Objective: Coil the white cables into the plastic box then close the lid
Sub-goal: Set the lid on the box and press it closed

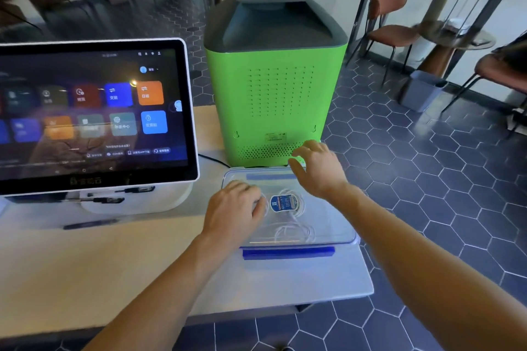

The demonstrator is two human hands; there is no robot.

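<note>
White cables seen coiled inside plastic box at table's right end, just in front of green appliance; clear lid already laid on top, near blue latch apparently not yet snapped. Left hand flat and open, pressing lid near its left side; right hand open, fingers spread over far edge. Advised: press evenly along rim, check no cable pinched, then fasten far and near latches.
</note>
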